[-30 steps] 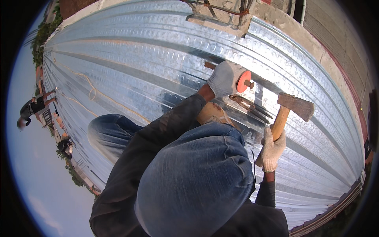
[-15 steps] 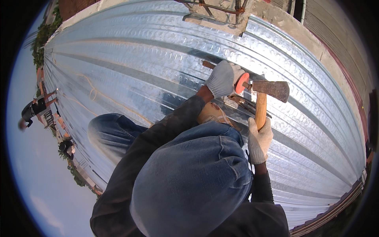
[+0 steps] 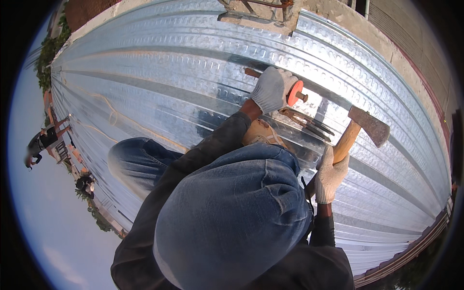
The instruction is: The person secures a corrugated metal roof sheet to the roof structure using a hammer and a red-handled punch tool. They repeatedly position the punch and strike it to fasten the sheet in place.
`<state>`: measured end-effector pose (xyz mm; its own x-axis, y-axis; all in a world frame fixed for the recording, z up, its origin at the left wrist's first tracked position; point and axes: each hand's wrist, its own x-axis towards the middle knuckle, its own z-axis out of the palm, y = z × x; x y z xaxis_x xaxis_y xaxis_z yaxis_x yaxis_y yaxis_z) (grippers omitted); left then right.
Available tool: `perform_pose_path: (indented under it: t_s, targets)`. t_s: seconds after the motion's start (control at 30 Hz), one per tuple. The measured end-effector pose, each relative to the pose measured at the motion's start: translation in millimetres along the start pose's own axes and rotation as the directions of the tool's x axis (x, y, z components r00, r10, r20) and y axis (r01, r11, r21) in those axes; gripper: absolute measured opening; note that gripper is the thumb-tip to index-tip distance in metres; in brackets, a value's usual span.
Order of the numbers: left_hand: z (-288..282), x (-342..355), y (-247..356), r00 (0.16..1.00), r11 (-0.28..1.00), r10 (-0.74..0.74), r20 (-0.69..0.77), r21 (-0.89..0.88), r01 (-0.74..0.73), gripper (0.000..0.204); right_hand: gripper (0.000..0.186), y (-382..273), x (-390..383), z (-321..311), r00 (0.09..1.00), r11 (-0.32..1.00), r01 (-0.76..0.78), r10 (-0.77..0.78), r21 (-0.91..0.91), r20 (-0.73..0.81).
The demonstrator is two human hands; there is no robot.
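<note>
My left hand (image 3: 274,90), in a grey-white knit glove, is closed round a cold chisel (image 3: 303,97) with a red disc-shaped hand guard (image 3: 294,93). The chisel's rusty working end pokes out on the far left side of the fist, against the ribbed metal sheet (image 3: 169,60). Off to the right, my gloved right hand (image 3: 330,180) grips a hatchet (image 3: 369,126) by its pale wooden handle. Its dark flared head is apart from the chisel's struck end. Between my hands a pair of pliers (image 3: 309,123) lies on the sheet.
A yellowish cord (image 3: 113,116) runs over the sheet at left. A concrete block with rusty rebar (image 3: 261,18) stands at the far edge. My boot (image 3: 261,133) is beside the pliers. Two people are at the left roof edge, one standing (image 3: 43,140), another lower (image 3: 84,183).
The hatchet head has swung away from the chisel's end, to the right and slightly nearer. My right hand shifted right with it; my left hand keeps hold of the chisel.
</note>
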<state>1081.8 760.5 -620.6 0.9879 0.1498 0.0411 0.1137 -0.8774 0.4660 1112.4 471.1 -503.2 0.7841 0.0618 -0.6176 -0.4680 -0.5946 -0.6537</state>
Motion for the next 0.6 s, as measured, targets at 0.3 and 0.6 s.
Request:
perform_pose_path:
  t_s: [0.3, 0.6]
  targets:
    - [-3.4, -0.7, 4.3, 0.998, 0.999, -0.034, 0.044, 0.006, 0.033, 0.038, 0.038, 5.6, 9.8, 7.4, 0.996, 0.99, 0.031, -0.019, -0.136, 0.092]
    - [3.7, -5.7, 4.4, 1.0, 0.999, -0.007, -0.025, -0.049, 0.006, 0.034, 0.037, 13.1, 6.1, 15.6, 0.986, 0.994, 0.065, -0.051, -0.09, 0.157]
